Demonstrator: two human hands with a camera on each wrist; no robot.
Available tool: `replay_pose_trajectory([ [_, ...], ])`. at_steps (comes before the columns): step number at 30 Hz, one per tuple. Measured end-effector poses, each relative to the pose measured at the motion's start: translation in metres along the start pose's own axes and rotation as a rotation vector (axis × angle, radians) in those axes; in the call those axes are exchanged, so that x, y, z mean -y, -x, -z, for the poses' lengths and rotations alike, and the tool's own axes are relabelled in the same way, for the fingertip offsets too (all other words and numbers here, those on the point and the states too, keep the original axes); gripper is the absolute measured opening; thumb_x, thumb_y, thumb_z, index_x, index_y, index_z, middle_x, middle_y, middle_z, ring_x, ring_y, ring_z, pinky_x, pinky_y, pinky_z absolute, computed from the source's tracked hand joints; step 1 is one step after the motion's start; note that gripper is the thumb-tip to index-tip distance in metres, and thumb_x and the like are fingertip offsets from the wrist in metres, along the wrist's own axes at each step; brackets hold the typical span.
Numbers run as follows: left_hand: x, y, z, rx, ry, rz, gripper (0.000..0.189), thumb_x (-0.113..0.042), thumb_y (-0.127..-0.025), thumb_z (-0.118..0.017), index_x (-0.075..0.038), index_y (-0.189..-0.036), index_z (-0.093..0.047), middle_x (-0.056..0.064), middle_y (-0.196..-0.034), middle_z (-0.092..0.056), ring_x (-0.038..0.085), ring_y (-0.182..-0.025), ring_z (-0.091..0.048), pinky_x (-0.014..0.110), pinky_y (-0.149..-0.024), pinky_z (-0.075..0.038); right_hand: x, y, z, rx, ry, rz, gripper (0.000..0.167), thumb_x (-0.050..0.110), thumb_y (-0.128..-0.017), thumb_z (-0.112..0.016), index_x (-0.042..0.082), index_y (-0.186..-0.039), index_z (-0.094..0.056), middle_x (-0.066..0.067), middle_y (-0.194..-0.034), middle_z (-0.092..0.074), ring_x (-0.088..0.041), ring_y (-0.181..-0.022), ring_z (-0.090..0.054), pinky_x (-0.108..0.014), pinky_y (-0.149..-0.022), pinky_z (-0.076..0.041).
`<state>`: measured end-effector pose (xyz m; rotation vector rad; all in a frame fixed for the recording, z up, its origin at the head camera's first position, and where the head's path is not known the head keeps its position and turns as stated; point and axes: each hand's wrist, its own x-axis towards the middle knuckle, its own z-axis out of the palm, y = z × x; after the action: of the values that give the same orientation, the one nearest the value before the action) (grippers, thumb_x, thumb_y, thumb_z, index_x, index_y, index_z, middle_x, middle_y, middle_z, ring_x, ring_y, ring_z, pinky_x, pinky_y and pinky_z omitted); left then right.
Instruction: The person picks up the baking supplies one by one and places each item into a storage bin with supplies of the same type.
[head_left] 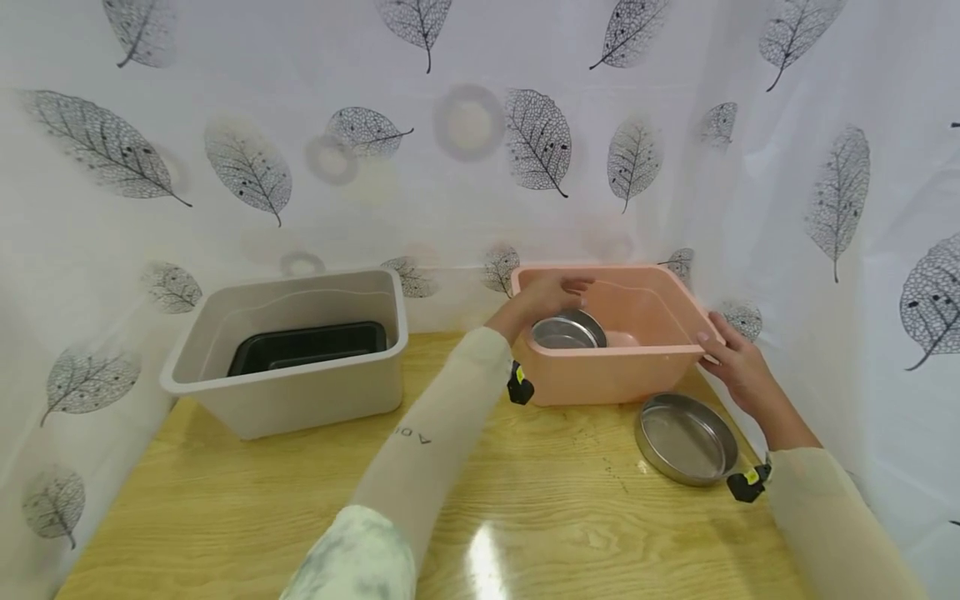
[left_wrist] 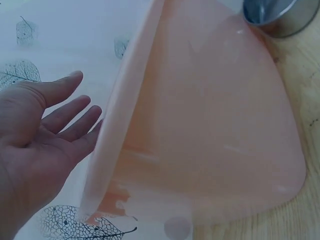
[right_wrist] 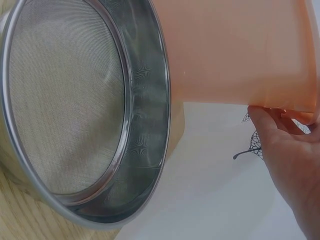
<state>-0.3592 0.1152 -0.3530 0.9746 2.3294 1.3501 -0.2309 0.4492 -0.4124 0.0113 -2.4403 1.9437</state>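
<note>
A pink plastic tub (head_left: 607, 379) stands at the back right, with a round metal vessel (head_left: 567, 332) inside near its left end. My left hand (head_left: 551, 298) reaches over the tub's left side, above that vessel. In the left wrist view, the fingers of that hand are extended beside the tub's rim (left_wrist: 120, 100) and hold nothing. At the opposite end my right hand (head_left: 735, 367) grips the tub's rim, thumb on the near side. A round metal sieve (head_left: 686, 439) lies on the table by the tub's front right; the right wrist view shows its fine mesh (right_wrist: 67, 95).
To the left stands a grey-white plastic tub (head_left: 315, 396) with a black tray (head_left: 307, 346) in it. Both tubs are on a wooden table (head_left: 547, 492). A white curtain (head_left: 465, 208) with leaf prints hangs behind and along both sides.
</note>
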Motion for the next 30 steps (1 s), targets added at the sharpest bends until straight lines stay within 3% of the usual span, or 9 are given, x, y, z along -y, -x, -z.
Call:
replay_pose_trajectory([
  [7,-0.012,0.011,-0.006,0.039,0.156,-0.056,0.052,-0.006,-0.100,-0.062,-0.009,-0.150,-0.048,0.013,-0.149,-0.054,0.027,-0.133,-0.056,0.026,-0.103,-0.050,0.003,0.000,0.001,0.003,-0.016,0.006,0.075,0.026,-0.108,-0.048,0.018,-0.163,0.003,-0.019,-0.167,0.014,-0.042,-0.152,-0.007,-0.006,-0.085,-0.047],
  [14,-0.023,0.027,-0.018,0.059,0.141,-0.119,0.052,-0.009,-0.100,-0.063,-0.014,-0.150,-0.050,0.011,-0.148,-0.056,0.023,-0.132,-0.057,0.023,-0.100,-0.051,0.003,0.000,0.001,-0.009,-0.018,0.010,0.077,0.027,-0.107,-0.050,0.017,-0.163,0.003,-0.019,-0.167,0.013,-0.038,-0.153,-0.010,-0.005,-0.084,-0.047],
  [19,-0.030,0.040,-0.032,0.093,0.213,-0.157,0.055,-0.014,-0.099,-0.066,-0.012,-0.151,-0.048,0.011,-0.148,-0.055,0.022,-0.132,-0.057,0.022,-0.100,-0.050,0.002,0.000,0.001,-0.009,0.000,0.012,0.077,0.027,-0.107,-0.049,0.018,-0.163,0.003,-0.020,-0.167,0.013,-0.044,-0.152,-0.007,-0.005,-0.085,-0.047],
  [24,-0.032,0.053,-0.049,0.138,0.246,-0.164,0.058,-0.015,-0.100,-0.065,-0.013,-0.154,-0.043,0.011,-0.152,-0.051,0.020,-0.134,-0.055,0.021,-0.101,-0.049,0.000,0.000,0.000,-0.005,-0.018,0.007,0.076,0.026,-0.108,-0.049,0.019,-0.163,0.003,-0.017,-0.168,0.015,-0.044,-0.152,-0.005,-0.005,-0.084,-0.047],
  [30,-0.026,0.066,-0.066,0.131,0.256,-0.151,0.060,-0.018,-0.100,-0.066,-0.017,-0.155,-0.042,0.009,-0.154,-0.049,0.024,-0.136,-0.053,0.019,-0.099,-0.049,-0.001,0.000,-0.001,-0.004,-0.040,-0.003,0.076,0.026,-0.108,-0.049,0.018,-0.163,0.003,-0.016,-0.168,0.016,-0.042,-0.153,-0.005,-0.005,-0.083,-0.048],
])
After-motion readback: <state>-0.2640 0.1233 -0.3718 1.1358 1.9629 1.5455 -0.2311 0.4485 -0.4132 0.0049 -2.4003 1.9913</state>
